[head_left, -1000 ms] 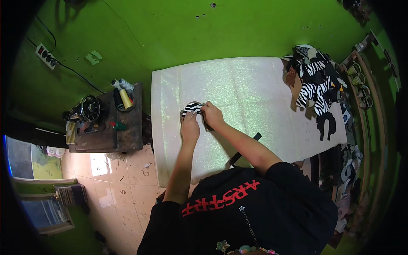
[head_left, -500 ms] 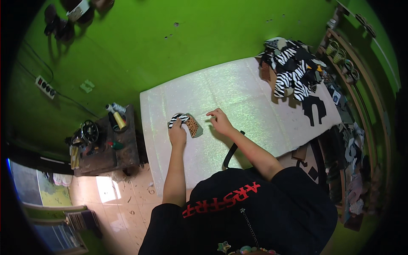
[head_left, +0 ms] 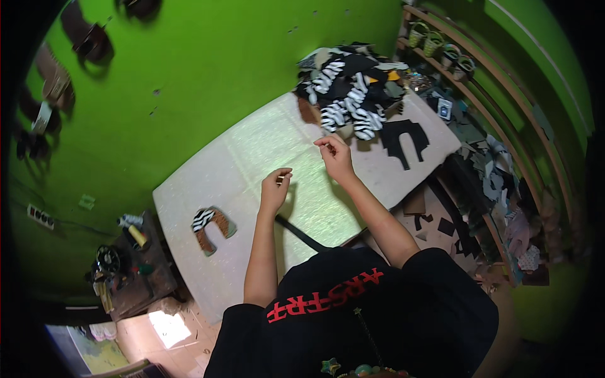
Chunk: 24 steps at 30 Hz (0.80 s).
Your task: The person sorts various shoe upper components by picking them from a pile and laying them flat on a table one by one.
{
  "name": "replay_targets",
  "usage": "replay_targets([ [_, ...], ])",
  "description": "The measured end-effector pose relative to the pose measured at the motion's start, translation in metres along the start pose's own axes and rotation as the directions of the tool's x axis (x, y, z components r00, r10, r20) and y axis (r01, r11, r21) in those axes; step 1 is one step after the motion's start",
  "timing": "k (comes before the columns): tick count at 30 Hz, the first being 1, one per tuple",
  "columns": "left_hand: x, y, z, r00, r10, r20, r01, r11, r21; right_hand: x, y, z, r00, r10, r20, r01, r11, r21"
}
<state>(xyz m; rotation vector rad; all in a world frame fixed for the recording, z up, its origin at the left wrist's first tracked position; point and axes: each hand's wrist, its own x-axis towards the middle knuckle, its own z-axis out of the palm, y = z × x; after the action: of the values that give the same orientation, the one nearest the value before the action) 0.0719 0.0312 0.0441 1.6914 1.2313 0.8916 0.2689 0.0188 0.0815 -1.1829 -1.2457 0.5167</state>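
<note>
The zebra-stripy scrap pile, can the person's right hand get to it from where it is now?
Yes, it looks like it. The right hand is right by the near edge of the scrap pile on the white table, and nothing seems to block the way.

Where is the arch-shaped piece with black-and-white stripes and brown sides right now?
In the head view, the arch-shaped piece lies on the pale shiny table, near its left end, left of the person's left hand.
</note>
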Motion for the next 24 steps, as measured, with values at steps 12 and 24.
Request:
replay_targets([
  [12,0.074,0.036,0.233,0.863,-0.035,0.503,0.094,0.991,-0.093,0.055,0.102,-0.215,0.967,0.090,-0.237,-0.130,0.979,-0.158],
  [24,0.122,0.036,0.328,0.961,-0.119,0.249,0.179,0.956,-0.232,0.066,0.169,-0.299,0.719,0.595,-0.360,-0.594,0.257,-0.762],
])
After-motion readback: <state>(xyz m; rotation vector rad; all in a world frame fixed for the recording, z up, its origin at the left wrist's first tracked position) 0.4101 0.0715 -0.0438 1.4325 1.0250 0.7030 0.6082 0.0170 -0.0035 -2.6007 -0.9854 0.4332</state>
